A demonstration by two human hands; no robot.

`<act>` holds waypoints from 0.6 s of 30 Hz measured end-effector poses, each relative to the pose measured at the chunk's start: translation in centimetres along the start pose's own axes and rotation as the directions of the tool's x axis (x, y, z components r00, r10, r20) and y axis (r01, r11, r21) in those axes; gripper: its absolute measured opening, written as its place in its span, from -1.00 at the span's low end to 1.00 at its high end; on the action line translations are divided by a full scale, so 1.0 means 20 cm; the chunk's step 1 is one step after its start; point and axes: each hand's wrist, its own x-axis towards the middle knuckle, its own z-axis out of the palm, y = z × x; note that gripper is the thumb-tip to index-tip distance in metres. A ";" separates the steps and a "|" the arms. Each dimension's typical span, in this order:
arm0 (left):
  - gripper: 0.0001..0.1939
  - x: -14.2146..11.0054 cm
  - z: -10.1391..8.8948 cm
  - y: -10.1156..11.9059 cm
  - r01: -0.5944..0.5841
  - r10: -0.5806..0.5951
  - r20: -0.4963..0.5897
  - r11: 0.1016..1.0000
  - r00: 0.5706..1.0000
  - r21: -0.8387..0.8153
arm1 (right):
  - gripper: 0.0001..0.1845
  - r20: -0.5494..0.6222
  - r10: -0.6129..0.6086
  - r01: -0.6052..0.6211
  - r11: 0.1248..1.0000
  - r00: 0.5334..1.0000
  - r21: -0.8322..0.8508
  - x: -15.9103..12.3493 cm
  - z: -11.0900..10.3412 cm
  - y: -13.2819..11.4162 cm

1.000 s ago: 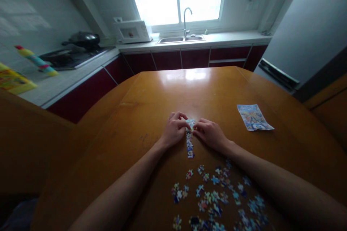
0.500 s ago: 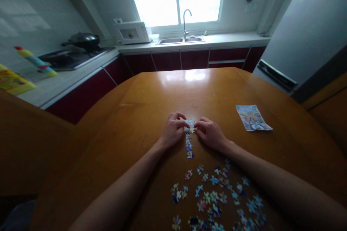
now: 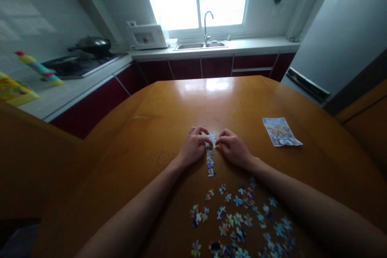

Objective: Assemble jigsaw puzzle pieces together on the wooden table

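A narrow strip of joined jigsaw puzzle pieces [image 3: 210, 163] lies on the wooden table, wider at its far end. My left hand [image 3: 194, 145] rests at the left of that far end, its fingers curled and pressing on the joined pieces. From the other side, my right hand [image 3: 232, 148] pinches a small pale puzzle piece [image 3: 215, 145] against the strip's right edge. The fingertips partly cover this piece, so whether it is locked in cannot be seen. Many loose puzzle pieces [image 3: 231, 219] are scattered nearer to me, between my forearms.
A creased printed picture sheet [image 3: 281, 132] lies to the right on the table [image 3: 169, 105]. Beyond the table are a counter with a sink [image 3: 201, 45], a microwave [image 3: 148, 36] and a stove with a black pan [image 3: 93, 44]. A fridge [image 3: 341, 28] stands at the right.
My right fingers have shifted slightly left, bringing the pale piece closer against the strip. My left hand stays nearly in place, and the loose pieces lie as before.
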 end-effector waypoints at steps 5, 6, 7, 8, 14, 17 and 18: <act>-0.60 0.01 -0.01 0.02 0.003 -0.004 -0.050 1.000 0.999 -0.014 | -0.70 -0.045 -0.001 0.003 0.999 0.999 0.043 0.00 0.00 0.02; -0.61 0.01 -0.01 0.02 0.005 -0.005 -0.054 1.000 0.999 -0.016 | -0.71 -0.026 -0.015 0.016 0.999 1.000 0.035 0.00 0.00 0.02; -0.60 0.01 -0.01 0.02 0.003 -0.004 -0.049 1.000 0.999 -0.017 | -0.72 -0.003 -0.027 0.027 0.999 1.000 0.024 0.00 0.00 0.02; -0.59 0.00 -0.01 0.02 -0.001 0.001 -0.036 1.000 0.999 -0.016 | -0.74 0.017 -0.036 0.036 0.999 0.999 0.010 -0.01 0.00 0.01; -0.53 0.00 -0.01 0.02 -0.029 0.028 0.030 1.000 0.999 0.007 | -0.77 0.046 -0.039 0.040 0.999 0.998 -0.011 -0.01 -0.01 0.00; -0.58 0.00 -0.01 0.03 -0.006 0.006 -0.015 1.000 1.000 0.013 | -0.70 -0.015 0.020 -0.019 0.997 1.000 0.076 0.01 0.00 0.02; -0.60 0.00 -0.01 0.03 0.006 -0.006 -0.037 1.000 0.999 0.015 | -0.68 -0.034 0.043 -0.039 0.994 0.999 0.099 0.01 0.00 0.02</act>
